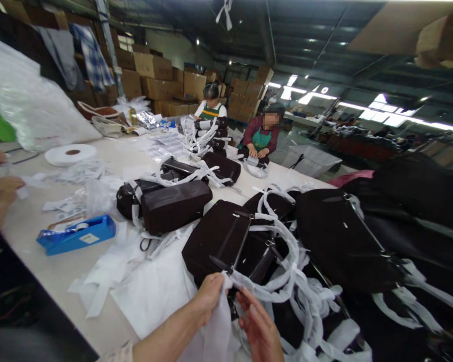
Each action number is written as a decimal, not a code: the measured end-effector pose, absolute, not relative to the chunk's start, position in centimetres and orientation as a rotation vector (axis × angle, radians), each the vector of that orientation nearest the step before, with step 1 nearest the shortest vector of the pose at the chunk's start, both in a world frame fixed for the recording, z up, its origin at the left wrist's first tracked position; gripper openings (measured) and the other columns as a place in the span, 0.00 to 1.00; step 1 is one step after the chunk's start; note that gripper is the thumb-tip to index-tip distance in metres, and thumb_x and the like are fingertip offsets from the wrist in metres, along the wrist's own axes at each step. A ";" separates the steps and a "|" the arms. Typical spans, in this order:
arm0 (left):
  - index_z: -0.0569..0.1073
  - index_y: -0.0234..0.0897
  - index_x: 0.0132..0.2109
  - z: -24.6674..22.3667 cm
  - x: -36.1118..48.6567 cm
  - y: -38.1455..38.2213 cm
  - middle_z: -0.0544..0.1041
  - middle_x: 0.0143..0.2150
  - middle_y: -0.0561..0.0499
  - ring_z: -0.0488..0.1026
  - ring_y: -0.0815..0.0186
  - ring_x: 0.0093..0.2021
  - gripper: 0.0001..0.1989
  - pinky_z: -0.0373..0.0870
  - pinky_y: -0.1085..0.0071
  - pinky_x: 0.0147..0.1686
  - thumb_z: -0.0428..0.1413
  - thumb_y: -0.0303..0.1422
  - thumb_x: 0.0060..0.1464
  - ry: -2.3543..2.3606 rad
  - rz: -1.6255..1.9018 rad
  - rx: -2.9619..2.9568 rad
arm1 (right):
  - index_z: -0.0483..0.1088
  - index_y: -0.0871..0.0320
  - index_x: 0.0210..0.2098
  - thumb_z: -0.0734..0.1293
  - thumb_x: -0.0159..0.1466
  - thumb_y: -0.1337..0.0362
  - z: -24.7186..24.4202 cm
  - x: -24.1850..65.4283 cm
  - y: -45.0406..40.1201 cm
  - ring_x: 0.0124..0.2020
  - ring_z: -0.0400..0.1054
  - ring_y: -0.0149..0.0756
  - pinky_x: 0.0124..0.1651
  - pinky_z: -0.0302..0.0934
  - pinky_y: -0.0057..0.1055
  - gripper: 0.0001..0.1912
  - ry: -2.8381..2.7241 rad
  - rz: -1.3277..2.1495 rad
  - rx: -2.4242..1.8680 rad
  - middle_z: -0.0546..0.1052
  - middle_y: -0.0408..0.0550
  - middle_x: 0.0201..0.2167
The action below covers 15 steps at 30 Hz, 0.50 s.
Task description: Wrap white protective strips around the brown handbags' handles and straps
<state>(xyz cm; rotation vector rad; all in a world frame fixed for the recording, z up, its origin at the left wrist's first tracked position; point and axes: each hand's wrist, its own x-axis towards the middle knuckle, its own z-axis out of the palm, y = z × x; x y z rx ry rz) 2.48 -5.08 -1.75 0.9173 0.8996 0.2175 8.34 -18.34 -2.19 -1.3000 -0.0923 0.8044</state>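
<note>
My left hand (210, 296) pinches a thin white wrapping strip (219, 322) at the near end of a black handbag (207, 241). The strip hangs down from my fingers, beside the spot where the bag's wrapped handle (266, 294) meets its body. Close by on the right, my right hand (259, 324) is open, fingers stretched out and palm turned inward. Its fingertips are near the handle; whether they touch it I cannot tell. Part of the strip is hidden behind my left fingers.
More black handbags (335, 241) crowd the right side. Left stand a blue tape dispenser (77, 236) and a white tape roll (70, 155). White sheets (154, 286) cover the near table. A co-worker's hands (3, 188) are at the left edge; two people (262, 133) work at the far side.
</note>
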 end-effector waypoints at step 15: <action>0.69 0.35 0.27 -2.3 2.7 -6.2 0.68 0.22 0.55 0.62 0.68 0.25 0.11 0.56 0.73 0.27 0.55 0.40 0.44 0.900 0.252 0.960 | 0.80 0.53 0.38 0.75 0.47 0.49 -2.8 10.4 -21.0 0.46 0.73 0.51 0.30 0.67 0.31 0.22 -0.216 0.868 -1.591 0.81 0.52 0.42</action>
